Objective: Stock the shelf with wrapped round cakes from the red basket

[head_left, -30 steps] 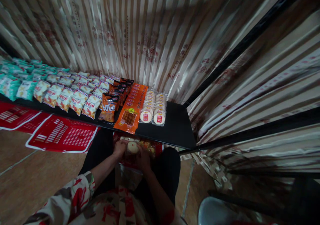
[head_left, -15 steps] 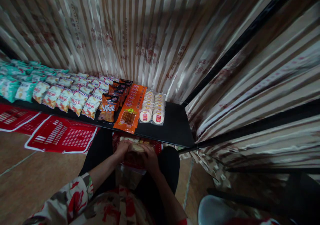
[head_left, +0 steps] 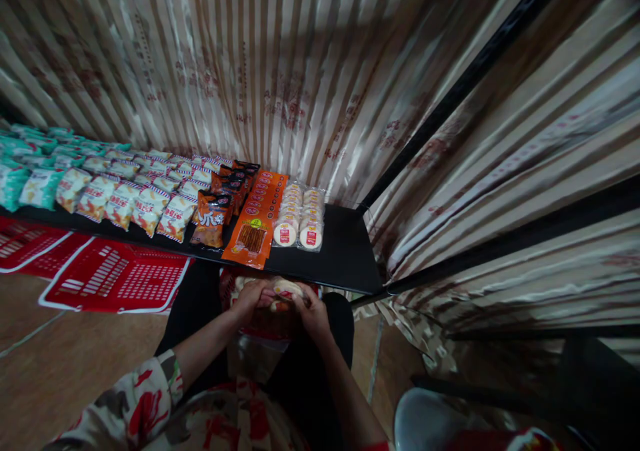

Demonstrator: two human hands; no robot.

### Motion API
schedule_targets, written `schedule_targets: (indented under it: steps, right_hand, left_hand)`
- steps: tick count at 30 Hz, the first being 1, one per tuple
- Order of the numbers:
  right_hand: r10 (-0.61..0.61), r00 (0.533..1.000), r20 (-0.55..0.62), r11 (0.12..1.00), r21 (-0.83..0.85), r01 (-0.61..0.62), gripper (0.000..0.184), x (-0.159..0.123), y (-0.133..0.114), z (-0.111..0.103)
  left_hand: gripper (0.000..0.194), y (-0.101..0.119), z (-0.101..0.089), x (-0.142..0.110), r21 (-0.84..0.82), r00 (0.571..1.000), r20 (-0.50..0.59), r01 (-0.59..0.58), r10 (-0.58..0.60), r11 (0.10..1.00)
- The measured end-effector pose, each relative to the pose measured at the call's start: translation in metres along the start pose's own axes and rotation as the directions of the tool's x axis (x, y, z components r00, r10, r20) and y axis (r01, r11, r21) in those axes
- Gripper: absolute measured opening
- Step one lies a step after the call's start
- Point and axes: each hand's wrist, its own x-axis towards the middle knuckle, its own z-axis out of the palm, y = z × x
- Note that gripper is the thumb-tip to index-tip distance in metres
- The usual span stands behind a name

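Observation:
Between my legs, just under the front edge of the black shelf, both hands are closed on a packet of round pale rice crackers (head_left: 286, 287). My left hand (head_left: 250, 299) grips its left end and my right hand (head_left: 313, 312) its right end. Directly below is a red bag or container (head_left: 273, 325), largely covered by my hands; more pale pieces show inside it. On the shelf above, two rows of similar round rice cracker packets (head_left: 299, 214) stand beside an orange snack bag (head_left: 255, 221).
The black shelf (head_left: 345, 251) carries several white snack bags (head_left: 150, 207), green ones (head_left: 40, 185) and brown-orange ones (head_left: 213, 217) to the left. Red baskets (head_left: 117, 274) sit below left. Dark frame bars (head_left: 465, 91) and striped curtains rise behind; a pale stool (head_left: 425, 417) stands lower right.
The packet in my hands has tilted, and its printed side now shows. My right hand has shifted slightly right and its fingers are more visible. The view has turned a little to the right.

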Motion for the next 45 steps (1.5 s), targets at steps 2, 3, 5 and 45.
schedule_targets:
  steps: [2, 3, 5, 45]
  right_hand:
    - [0.018, 1.0, -0.022, 0.998, 0.067, -0.017, 0.031, 0.001, -0.003, -0.002]
    - [0.033, 0.999, -0.032, 0.995, 0.098, -0.029, 0.032, 0.001, -0.003, -0.004]
    - [0.069, 0.997, -0.037, 0.985, 0.162, -0.062, 0.035, 0.001, -0.003, -0.007]
    - [0.005, 0.902, -0.431, 0.992, -0.114, -0.06, 0.05, 0.148, -0.009, -0.13]
  left_hand:
    - [0.022, 0.001, 0.003, -0.001, -0.055, 0.999, 0.037, -0.028, 0.03, 0.998]
    - [0.021, 0.002, 0.004, -0.001, -0.064, 0.998, 0.053, -0.039, 0.042, 0.997]
    - [0.018, 0.003, 0.008, -0.001, -0.045, 0.996, 0.074, -0.049, 0.053, 0.998]
    - [0.026, 0.133, 0.183, 0.087, 0.658, 0.755, 0.284, -0.602, 0.592, 0.452]
